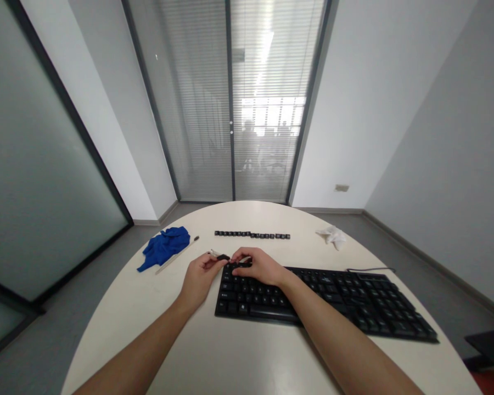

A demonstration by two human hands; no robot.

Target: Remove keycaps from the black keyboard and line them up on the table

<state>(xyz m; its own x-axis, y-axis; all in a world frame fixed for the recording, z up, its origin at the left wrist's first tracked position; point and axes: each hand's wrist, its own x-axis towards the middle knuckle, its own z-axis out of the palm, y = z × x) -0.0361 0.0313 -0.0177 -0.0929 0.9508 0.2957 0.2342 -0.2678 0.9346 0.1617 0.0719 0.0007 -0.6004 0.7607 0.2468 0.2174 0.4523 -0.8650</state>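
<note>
A black keyboard (267,299) lies on the round white table, and both hands meet over its far left corner. My left hand (198,278) pinches a small black piece with a thin pale part (222,257); its exact kind is too small to tell. Close beside it, my right hand (260,265) rests over the top left keys with fingers curled together. Something dark shows between those fingers, but I cannot make it out. Beyond the keyboard, several loose black keycaps (252,235) stand in a row.
A crumpled blue cloth (164,247) lies at the left, with a thin pale-handled brush (176,255) alongside. White crumpled tissue (332,237) sits at the far right. The keyboard's cable (370,269) runs behind it. A glass partition with blinds (230,99) stands beyond the table (181,351).
</note>
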